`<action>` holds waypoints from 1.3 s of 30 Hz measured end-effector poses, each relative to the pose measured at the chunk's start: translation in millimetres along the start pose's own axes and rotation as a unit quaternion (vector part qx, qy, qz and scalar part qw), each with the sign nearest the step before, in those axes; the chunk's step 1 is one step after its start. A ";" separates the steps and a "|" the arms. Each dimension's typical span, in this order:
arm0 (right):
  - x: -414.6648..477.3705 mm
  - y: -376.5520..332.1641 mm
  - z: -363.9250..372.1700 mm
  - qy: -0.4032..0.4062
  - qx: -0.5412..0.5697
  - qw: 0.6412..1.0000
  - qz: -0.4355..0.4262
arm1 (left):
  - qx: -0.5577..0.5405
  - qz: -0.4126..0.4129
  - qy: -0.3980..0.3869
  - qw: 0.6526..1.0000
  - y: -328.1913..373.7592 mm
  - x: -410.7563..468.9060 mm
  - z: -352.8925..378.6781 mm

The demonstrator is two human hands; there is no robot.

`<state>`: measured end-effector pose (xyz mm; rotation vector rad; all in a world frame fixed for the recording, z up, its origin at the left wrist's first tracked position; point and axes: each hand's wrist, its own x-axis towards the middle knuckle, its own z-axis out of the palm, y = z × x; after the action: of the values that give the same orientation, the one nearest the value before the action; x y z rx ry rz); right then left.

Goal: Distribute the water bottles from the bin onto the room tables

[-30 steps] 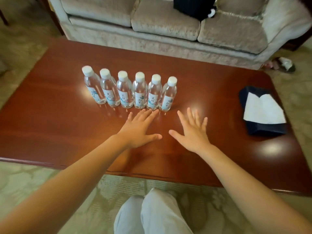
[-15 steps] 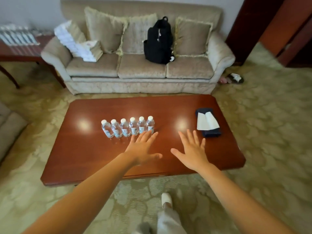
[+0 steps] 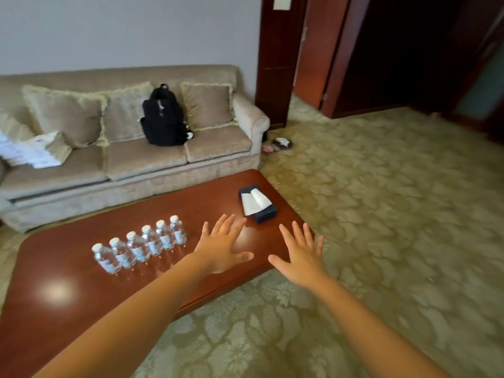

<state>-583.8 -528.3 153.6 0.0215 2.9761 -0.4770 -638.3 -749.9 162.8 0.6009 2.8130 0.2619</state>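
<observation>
Head camera: 6 water bottles (image 3: 141, 246) stand in a row on the brown table (image 3: 68, 290). I think this table is done. Next should be more bottles for another table, but no bin shows here. The left hand (image 3: 221, 248) and right hand (image 3: 300, 255) hold nothing, with fingers spread and arms stretched forward.

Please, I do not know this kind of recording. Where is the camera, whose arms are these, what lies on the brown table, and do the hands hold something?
There is no machine. A person wears a camera on the head, so the picture looks forward and down along their own arms. The left hand and the right hand are spread open and hold nothing. On the wooden table six water bottles stand upright in a row, with a dark tissue box to their right. Behind stands a sofa with a backpack.
</observation>
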 end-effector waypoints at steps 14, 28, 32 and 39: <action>-312.7 167.7 -23.0 0.081 0.022 0.958 0.275 | 0.058 0.264 -0.069 0.960 285.6 -93.8 92.2; -597.3 236.5 -1.6 0.181 0.082 0.826 0.527 | 0.122 0.518 -0.130 0.836 520.2 -212.9 177.3; -643.2 254.7 3.8 0.198 0.105 0.788 0.574 | 0.143 0.555 -0.137 0.808 579.1 -230.5 197.8; -694.4 309.8 7.9 0.201 0.124 0.722 0.650 | 0.131 0.621 -0.191 0.749 676.0 -234.8 241.2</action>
<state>116.4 -232.3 138.7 2.2241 2.2725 -0.6294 -109.0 -212.0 134.5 2.2075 1.6324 -0.0565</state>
